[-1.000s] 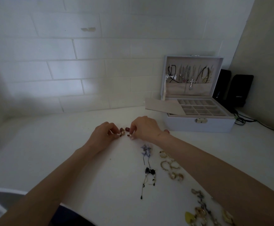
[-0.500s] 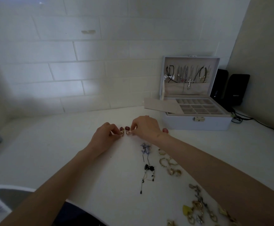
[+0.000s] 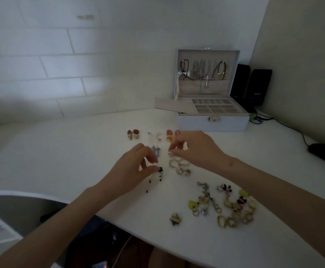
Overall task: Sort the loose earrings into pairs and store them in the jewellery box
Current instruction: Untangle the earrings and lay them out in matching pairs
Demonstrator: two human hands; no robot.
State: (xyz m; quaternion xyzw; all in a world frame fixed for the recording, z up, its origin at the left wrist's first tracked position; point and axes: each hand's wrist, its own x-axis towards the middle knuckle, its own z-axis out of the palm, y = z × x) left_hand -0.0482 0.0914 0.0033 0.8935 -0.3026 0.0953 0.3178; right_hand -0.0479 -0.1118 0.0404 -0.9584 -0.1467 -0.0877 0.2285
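Pinching the black beaded earring at its top with the left hand at frame centre, we judge it light, limp and tangle-prone, while the right hand pinches a small gold hoop beside it.

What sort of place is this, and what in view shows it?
Likely a home desk or dressing table: an open jewellery box, loose earrings on the white tabletop, and small dark speakers.

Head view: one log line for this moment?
left hand: pinches black bead earring | right hand: at gold hoops | jewellery box: open
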